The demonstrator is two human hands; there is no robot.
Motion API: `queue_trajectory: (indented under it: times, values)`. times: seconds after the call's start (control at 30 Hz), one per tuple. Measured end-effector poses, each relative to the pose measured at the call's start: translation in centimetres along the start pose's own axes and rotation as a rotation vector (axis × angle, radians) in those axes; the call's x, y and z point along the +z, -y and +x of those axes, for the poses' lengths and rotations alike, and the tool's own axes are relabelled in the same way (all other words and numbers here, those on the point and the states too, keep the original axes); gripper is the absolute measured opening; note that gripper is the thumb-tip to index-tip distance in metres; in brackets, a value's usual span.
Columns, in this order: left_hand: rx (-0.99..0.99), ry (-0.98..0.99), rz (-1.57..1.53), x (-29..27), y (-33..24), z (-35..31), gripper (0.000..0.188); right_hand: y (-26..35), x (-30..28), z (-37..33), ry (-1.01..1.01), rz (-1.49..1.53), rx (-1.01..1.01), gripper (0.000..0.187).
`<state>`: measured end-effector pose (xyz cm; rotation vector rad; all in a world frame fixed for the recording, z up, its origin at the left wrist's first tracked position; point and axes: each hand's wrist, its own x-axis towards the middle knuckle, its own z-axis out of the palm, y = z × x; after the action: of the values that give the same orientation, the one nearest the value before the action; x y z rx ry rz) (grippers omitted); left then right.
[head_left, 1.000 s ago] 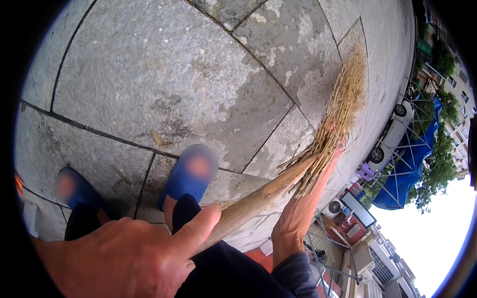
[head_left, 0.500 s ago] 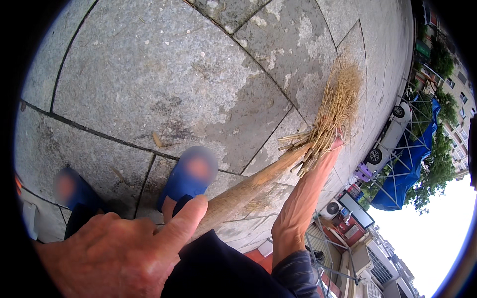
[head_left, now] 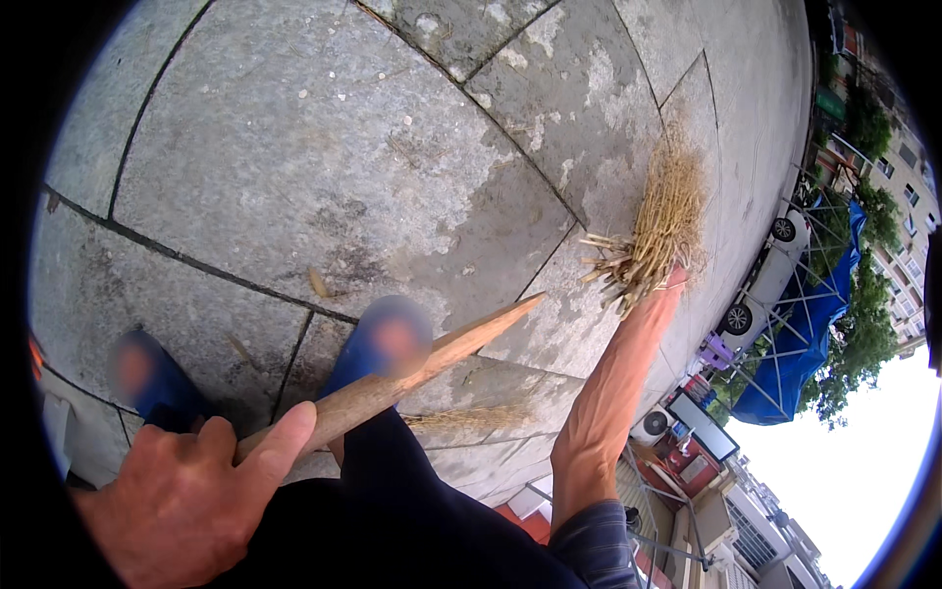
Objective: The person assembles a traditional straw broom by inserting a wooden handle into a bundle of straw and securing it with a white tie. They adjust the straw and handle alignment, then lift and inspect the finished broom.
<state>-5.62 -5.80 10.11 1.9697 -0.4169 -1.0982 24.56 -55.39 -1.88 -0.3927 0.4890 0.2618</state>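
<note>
At the lower left my left hand [head_left: 201, 496] is closed round a wooden stick [head_left: 392, 383], its index finger stretched along the wood. The stick slants up to the right and tapers to a pale, cut point. My right arm reaches out to the right, and my right hand [head_left: 671, 288] grips a bundle of dry straw stalks [head_left: 669, 206], like a broom head. Most of its fingers are hidden behind the bundle. Cut stalk ends face the stick's point, with a gap between them. The brushy end spreads away from me.
My feet in blue slippers [head_left: 358, 358] stand on grey paving slabs [head_left: 294, 147]. Some loose straw [head_left: 471, 420] lies on the ground below the stick. Farther right are a parked white car [head_left: 760, 280], a blue tarp [head_left: 800, 344] on a metal frame and buildings.
My left hand has drawn the stick back down and to the left, so its pointed tip is now apart from the straw bundle. My right hand still holds the bundle in nearly the same place.
</note>
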Motion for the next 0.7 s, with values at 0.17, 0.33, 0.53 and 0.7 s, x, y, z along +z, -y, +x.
queue_trajectory:
  times: [0.17,0.33,0.53,0.7]
  values:
    - [-0.203,-0.180,0.085,0.5,-2.2,-0.9,0.059,0.6,-0.2,-0.6,-0.008,0.004,-0.007,0.012]
    - [-0.236,-0.251,0.231,1.4,-1.6,-1.4,0.067,1.0,-0.6,-1.1,-0.009,-0.007,0.003,0.012]
    - [-0.095,-0.281,0.098,1.1,0.0,-1.7,0.078,0.9,-0.5,-1.0,-0.014,-0.007,0.020,0.011]
    - [-0.094,-0.399,0.140,1.2,-0.5,-1.1,0.077,1.1,-0.9,-1.4,-0.008,0.002,0.030,0.011]
